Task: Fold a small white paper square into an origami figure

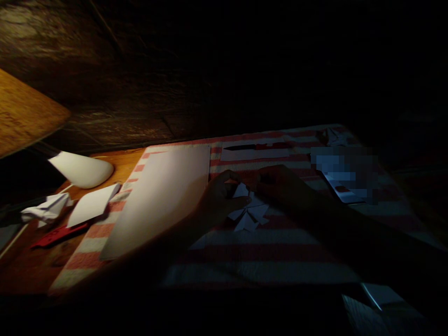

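Observation:
A white paper folded into several pointed flaps is held low over the striped cloth. My left hand grips it from the left, its thumb lying across the paper and the index finger bent above. On the other side, my right hand has its fingers curled and pinched at the paper's upper right edge. Deep shadow covers both hands, so the right fingertips are hard to make out. Left of them lies a large white sheet, partly under my left forearm.
A red-and-white striped cloth covers the wooden table. Beyond my hands lies a red-handled knife on paper. On the left are a lamp, crumpled paper, a folded white paper and a red tool. A lit phone lies right.

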The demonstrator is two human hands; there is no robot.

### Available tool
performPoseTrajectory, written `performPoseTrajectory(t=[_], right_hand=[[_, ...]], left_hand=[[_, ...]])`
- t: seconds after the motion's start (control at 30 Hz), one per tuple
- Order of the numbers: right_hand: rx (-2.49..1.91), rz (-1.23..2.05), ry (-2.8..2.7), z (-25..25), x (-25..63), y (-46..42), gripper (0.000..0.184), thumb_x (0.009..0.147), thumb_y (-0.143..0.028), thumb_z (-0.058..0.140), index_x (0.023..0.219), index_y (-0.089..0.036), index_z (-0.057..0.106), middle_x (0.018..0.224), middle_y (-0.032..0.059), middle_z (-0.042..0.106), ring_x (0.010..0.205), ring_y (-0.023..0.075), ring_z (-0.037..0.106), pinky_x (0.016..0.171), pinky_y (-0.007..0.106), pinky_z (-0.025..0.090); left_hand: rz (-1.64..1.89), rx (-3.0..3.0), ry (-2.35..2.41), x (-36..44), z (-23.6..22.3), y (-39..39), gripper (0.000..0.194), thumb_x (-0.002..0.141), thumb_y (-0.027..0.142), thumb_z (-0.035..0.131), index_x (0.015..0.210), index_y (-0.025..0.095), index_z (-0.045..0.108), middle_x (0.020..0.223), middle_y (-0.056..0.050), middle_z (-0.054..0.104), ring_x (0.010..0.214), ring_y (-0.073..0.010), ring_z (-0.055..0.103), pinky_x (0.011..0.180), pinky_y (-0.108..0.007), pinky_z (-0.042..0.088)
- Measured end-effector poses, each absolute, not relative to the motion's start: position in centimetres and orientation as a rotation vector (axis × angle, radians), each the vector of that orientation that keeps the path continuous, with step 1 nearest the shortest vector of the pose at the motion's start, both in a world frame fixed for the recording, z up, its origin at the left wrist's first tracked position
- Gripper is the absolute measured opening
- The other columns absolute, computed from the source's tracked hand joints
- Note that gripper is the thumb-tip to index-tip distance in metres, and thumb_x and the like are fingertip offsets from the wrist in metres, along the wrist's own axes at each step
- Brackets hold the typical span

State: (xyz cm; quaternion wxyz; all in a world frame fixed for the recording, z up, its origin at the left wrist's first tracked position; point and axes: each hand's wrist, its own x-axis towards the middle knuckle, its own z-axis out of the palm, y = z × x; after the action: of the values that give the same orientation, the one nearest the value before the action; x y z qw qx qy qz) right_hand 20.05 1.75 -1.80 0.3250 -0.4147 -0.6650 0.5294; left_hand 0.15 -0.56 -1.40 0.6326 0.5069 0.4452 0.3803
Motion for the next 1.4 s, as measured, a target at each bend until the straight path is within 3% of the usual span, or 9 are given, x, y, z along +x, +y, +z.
performPoseTrajectory(t=[0.2, 0.57, 0.73, 0.87, 1.07, 1.23, 1.4], right_hand=[[-1.046, 1.408, -1.721, -1.9, 19.9, 1.5, 0.025, 0.084, -0.040, 0.076, 0.076, -0.017, 0.071, 0.071, 0.0031, 0.066, 0.064, 0.0143, 0.052, 0.055, 0.027, 0.039], [-0.862, 1.707, -1.236, -2.0, 19.5, 0.9, 0.036, 0.090, -0.050, 0.067, 0.077, -0.017, 0.065, 0.066, -0.0008, 0.057, 0.058, 0.0112, 0.050, 0.055, 0.026, 0.038], [-0.955, 1.500, -1.678, -1.7, 19.6, 0.5, 0.021, 0.079, -0.033, 0.079, 0.078, -0.015, 0.068, 0.074, -0.0003, 0.062, 0.065, 0.0115, 0.053, 0.060, 0.025, 0.039], [-0.995, 1.410, -1.744, -1.5, 19.5, 0.4, 0.014, 0.080, -0.027, 0.073, 0.074, -0.015, 0.070, 0.071, 0.0002, 0.065, 0.063, 0.0116, 0.055, 0.059, 0.025, 0.040], [-1.069, 1.376, -1.661, -1.5, 19.5, 0.6, 0.023, 0.079, -0.034, 0.077, 0.071, -0.014, 0.070, 0.065, 0.0002, 0.062, 0.058, 0.0103, 0.051, 0.053, 0.024, 0.037], [-1.066, 1.431, -1.539, -1.6, 19.7, 0.8, 0.028, 0.076, -0.036, 0.081, 0.068, -0.014, 0.066, 0.062, -0.0020, 0.057, 0.055, 0.0086, 0.048, 0.050, 0.023, 0.034], [-1.044, 1.467, -1.537, -1.6, 19.7, 0.7, 0.028, 0.075, -0.033, 0.082, 0.066, -0.014, 0.065, 0.061, -0.0028, 0.057, 0.054, 0.0079, 0.047, 0.049, 0.022, 0.033]], left_hand=[[0.840, 1.180, 1.013, -0.1, -1.6, -0.4, 0.051, 0.060, 0.017, 0.088, 0.093, 0.020, 0.049, 0.065, 0.006, 0.064, 0.058, -0.0117, 0.062, 0.054, -0.021, 0.047], [0.890, 1.098, 1.052, 0.0, -0.9, -0.6, 0.050, 0.056, 0.015, 0.087, 0.088, 0.019, 0.049, 0.064, 0.006, 0.065, 0.057, -0.0100, 0.060, 0.054, -0.020, 0.048], [0.896, 1.175, 1.057, 0.2, -1.1, -0.9, 0.045, 0.060, 0.016, 0.083, 0.085, 0.020, 0.046, 0.060, 0.008, 0.059, 0.052, -0.0068, 0.053, 0.048, -0.016, 0.041], [0.899, 1.209, 1.039, 0.3, -1.1, -1.1, 0.042, 0.065, 0.020, 0.082, 0.085, 0.021, 0.044, 0.057, 0.009, 0.055, 0.049, -0.0057, 0.049, 0.046, -0.015, 0.037], [0.891, 1.253, 1.080, 0.3, -1.6, -1.0, 0.036, 0.064, 0.022, 0.081, 0.090, 0.016, 0.058, 0.072, 0.002, 0.065, 0.062, -0.0105, 0.061, 0.055, -0.020, 0.049], [0.794, 1.277, 1.144, 0.3, -1.7, -1.2, 0.024, 0.072, 0.032, 0.075, 0.083, 0.012, 0.067, 0.068, 0.000, 0.064, 0.056, -0.0099, 0.057, 0.048, -0.021, 0.044], [0.756, 1.277, 1.165, 0.1, -1.8, -1.0, 0.024, 0.068, 0.031, 0.076, 0.080, 0.012, 0.068, 0.069, -0.001, 0.066, 0.058, -0.0116, 0.060, 0.050, -0.022, 0.046]])
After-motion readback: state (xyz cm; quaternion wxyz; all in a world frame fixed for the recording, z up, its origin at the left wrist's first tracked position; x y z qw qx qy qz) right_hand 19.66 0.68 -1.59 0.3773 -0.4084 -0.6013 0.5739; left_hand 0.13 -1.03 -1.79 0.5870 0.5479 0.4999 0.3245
